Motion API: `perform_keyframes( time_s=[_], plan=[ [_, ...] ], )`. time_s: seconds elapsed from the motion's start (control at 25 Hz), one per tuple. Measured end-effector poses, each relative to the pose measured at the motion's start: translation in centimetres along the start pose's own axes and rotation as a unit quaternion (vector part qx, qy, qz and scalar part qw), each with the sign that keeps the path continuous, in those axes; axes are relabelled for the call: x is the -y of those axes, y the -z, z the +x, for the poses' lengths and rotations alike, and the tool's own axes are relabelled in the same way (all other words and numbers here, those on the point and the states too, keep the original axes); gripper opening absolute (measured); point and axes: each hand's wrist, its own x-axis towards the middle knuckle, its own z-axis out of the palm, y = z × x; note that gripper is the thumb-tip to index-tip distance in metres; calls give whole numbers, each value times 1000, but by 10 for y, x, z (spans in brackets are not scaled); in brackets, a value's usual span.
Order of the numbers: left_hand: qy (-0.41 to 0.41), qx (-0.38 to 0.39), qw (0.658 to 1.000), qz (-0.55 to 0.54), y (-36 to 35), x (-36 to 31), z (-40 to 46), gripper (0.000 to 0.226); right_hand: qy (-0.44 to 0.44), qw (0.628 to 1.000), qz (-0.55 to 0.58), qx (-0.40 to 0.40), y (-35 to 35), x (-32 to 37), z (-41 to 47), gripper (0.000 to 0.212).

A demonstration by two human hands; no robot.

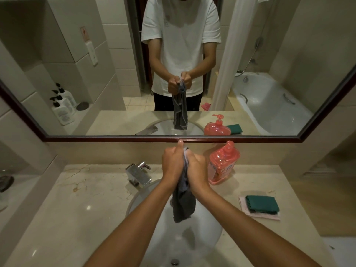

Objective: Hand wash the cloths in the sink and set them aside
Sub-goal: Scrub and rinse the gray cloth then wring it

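Note:
A dark grey cloth (183, 206) hangs down over the white sink (210, 228). Its upper end is gripped between both fists, held close together above the basin. My left hand (172, 165) grips it on the left, thumb pointing up toward the mirror frame. Pressed against that fist, my right hand (197, 167) grips the same bunched end. The cloth's lower part dangles free between my forearms. On the counter to the right lies a folded green cloth (263, 204) on top of a pink cloth (250, 213).
A chrome tap (138, 173) stands at the sink's back left. A pink soap pump bottle (223, 163) stands on the beige counter (77, 209) behind my right hand. A mirror (77, 64) fills the wall above. The drain (174, 262) shows at the basin's bottom.

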Motion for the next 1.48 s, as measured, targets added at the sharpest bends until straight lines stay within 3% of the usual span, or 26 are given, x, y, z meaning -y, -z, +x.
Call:
perform_keyframes(
  time_s=[0.16,0.32,0.48,0.68,0.8,1.0,1.16,1.32,1.48],
  plan=[
    [-17,23,999,18,-12,3,-17,59,-45,997,65,-12,9,13,23,44],
    [24,-6,999,-26,-4,1,-1,54,-7,1000,7,9,3,-2,1,46],
    [4,0,1000,-16,-14,6,-15,54,-28,999,36,-12,7,13,19,45],
    [22,9,1000,-19,-3,7,1,57,-65,993,67,66,7,-3,5,42],
    [19,58,998,-33,5,12,2,66,-100,986,104,85,20,-3,16,38],
    [7,133,987,-87,13,3,13,58,-107,967,186,140,31,-2,23,50],
    [-55,90,993,47,12,-4,15,64,-79,982,96,139,23,-4,22,74],
    [1,40,996,85,16,3,20,63,-21,983,54,172,28,-4,24,33],
    [27,16,997,66,19,11,21,71,-19,980,23,194,35,3,26,30]
  ],
)
